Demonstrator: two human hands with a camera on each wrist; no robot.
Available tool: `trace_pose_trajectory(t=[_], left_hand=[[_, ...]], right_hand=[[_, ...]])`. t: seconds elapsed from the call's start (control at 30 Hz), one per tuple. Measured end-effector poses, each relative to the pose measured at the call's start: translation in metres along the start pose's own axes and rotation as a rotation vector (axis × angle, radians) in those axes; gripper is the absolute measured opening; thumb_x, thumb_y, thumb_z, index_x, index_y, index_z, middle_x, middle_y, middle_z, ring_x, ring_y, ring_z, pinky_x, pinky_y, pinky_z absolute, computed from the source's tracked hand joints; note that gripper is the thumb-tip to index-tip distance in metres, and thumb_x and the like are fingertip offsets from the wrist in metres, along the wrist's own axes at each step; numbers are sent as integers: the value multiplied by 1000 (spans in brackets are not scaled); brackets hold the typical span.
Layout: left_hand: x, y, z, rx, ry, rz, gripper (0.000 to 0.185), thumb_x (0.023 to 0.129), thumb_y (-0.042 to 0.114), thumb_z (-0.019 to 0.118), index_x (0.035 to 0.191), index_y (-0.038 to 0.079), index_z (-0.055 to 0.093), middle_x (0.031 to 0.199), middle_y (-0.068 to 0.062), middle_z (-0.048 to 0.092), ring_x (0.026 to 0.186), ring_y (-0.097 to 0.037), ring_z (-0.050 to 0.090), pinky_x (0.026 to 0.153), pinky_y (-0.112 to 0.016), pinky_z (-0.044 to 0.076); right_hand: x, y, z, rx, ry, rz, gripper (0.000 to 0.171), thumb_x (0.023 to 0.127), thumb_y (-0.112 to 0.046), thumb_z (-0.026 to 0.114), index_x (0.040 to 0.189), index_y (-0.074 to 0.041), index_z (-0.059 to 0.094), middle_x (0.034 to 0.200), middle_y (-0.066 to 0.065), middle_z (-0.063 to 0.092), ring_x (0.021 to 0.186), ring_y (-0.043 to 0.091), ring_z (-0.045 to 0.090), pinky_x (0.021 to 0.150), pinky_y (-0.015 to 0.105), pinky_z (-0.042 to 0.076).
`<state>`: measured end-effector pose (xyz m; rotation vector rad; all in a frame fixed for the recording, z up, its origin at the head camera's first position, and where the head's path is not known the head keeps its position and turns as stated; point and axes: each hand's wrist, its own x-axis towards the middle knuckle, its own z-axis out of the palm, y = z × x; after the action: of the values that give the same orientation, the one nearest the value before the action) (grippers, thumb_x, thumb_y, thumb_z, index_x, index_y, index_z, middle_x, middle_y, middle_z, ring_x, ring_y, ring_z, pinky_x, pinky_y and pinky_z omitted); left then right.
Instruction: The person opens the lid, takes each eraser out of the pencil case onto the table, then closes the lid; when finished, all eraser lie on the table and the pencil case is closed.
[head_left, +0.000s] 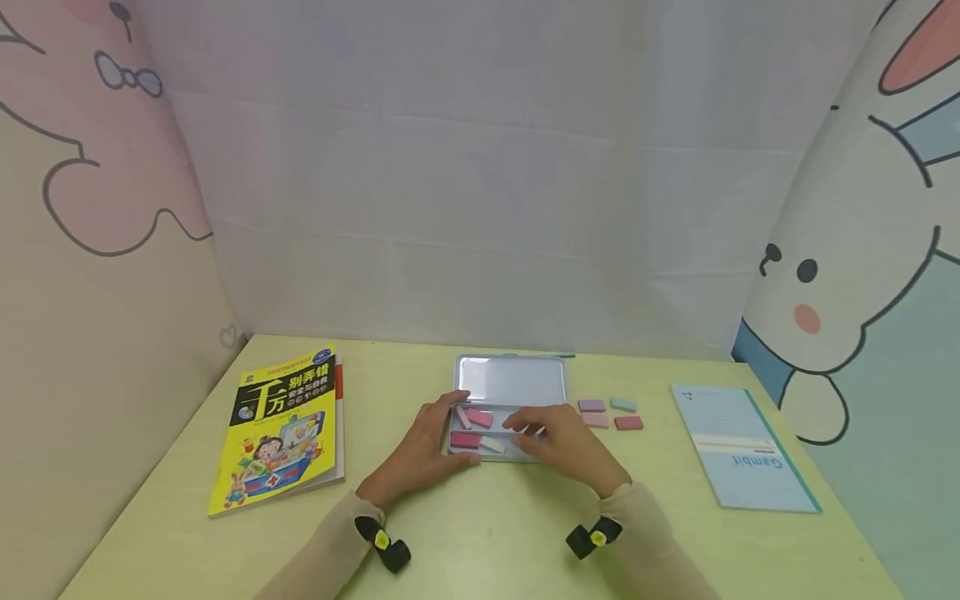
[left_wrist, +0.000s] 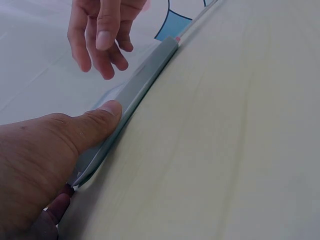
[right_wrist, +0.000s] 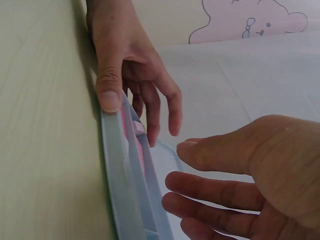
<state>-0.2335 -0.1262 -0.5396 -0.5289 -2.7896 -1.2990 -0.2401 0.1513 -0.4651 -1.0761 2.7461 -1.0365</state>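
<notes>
A pale blue pencil case (head_left: pixel 511 380) lies on the table with its lid tipped back. Its left side is gripped by my left hand (head_left: pixel 423 446), thumb on the near edge and fingers around the far left. In its compartments are a pink eraser (head_left: pixel 480 418), a light pink one (head_left: pixel 462 417), a deep pink one (head_left: pixel 465 440) and a white one (head_left: pixel 492 444). Over the right half hovers my right hand (head_left: pixel 566 442), fingers loosely bent. The right wrist view shows nothing between that thumb (right_wrist: pixel 210 152) and the fingers.
Right of the case lie a purple eraser (head_left: pixel 592 406), a green one (head_left: pixel 623 404), a pale pink one (head_left: pixel 595 422) and a dark pink one (head_left: pixel 628 423). A yellow book (head_left: pixel 281 433) is at the left, a light blue notebook (head_left: pixel 750 450) at the right. A curtain hangs behind.
</notes>
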Motion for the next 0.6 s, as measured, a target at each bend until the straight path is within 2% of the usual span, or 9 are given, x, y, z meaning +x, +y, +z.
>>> trace_pose_trajectory(t=[0.27,0.37,0.6], left_hand=[[1,-2,2,17,9,10,98,83,42,93,162,38,36,143,-2,57,127,-22,52,107,-48,50],[2,-4,3,27,11,13,98,83,43,93,162,38,35,145,-2,57,127,-21,52,106,-48,50],[1,-4,2,15,16,18,98,83,43,93,162,36,36,144,-4,57,126,-22,52,106,-48,50]], right_hand=[[6,-3,30,-60,151,48,16,93,-2,78,104,-12,84,98,1,84,87,12,74,79,27,59],[7,-1,36,-83,162,71,16,93,-3,79,103,-14,85,96,-2,84,87,10,73,81,27,58],[10,3,45,-187,192,41,11,90,-11,84,98,-18,86,92,-3,84,86,12,77,80,30,60]])
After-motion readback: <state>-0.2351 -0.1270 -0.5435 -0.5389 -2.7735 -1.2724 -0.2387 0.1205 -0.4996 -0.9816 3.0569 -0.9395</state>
